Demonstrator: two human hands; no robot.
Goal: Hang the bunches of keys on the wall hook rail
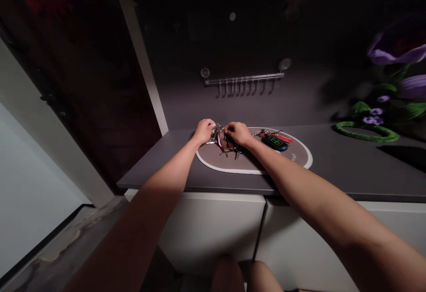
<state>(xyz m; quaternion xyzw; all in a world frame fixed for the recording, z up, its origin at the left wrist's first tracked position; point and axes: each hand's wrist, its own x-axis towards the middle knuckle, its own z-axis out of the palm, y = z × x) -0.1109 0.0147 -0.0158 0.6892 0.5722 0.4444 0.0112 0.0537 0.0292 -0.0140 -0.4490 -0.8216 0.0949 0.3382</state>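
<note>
A bunch of metal keys lies on an oval brown mat with a white rim. At the bunch's left side, my left hand is closed, its fingertips on the keys. My right hand pinches at the upper right of the same bunch; its fingers partly hide what they hold. A pink strip shows among the keys between both hands. Right of my right hand rest a black fob with green outlines and a red tag, with small chains beside them.
The mat lies on a dark grey countertop above white cabinets. A clear hook rail is fixed to the wall behind. Purple flowers with a green ring base stand at the right. A dark door is at the left.
</note>
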